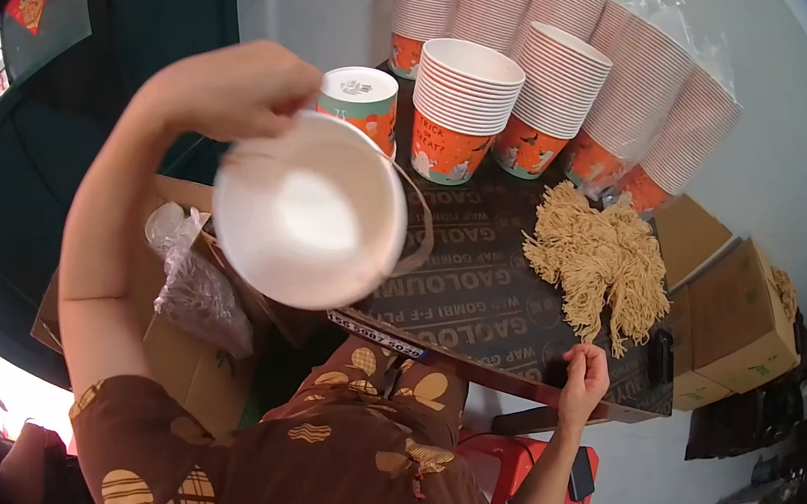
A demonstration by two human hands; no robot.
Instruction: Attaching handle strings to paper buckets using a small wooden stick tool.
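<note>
My left hand (223,93) is raised in front of the camera and grips the rim of a white paper cup (310,211), whose open mouth faces me; it looks empty inside. My right hand (583,381) rests low at the near edge of the dark printed table (473,284), fingers curled, with nothing visible in them. Just beyond that hand lies a loose pile of pale dry noodles (598,263). A single cup with a lid (359,96) stands behind the held cup.
Several stacks of orange-and-white paper cups (466,103) lean along the table's far side, some in clear plastic. Cardboard boxes (733,312) stand at the right, an open box with a plastic bag (191,288) at the left, a red stool (515,465) below.
</note>
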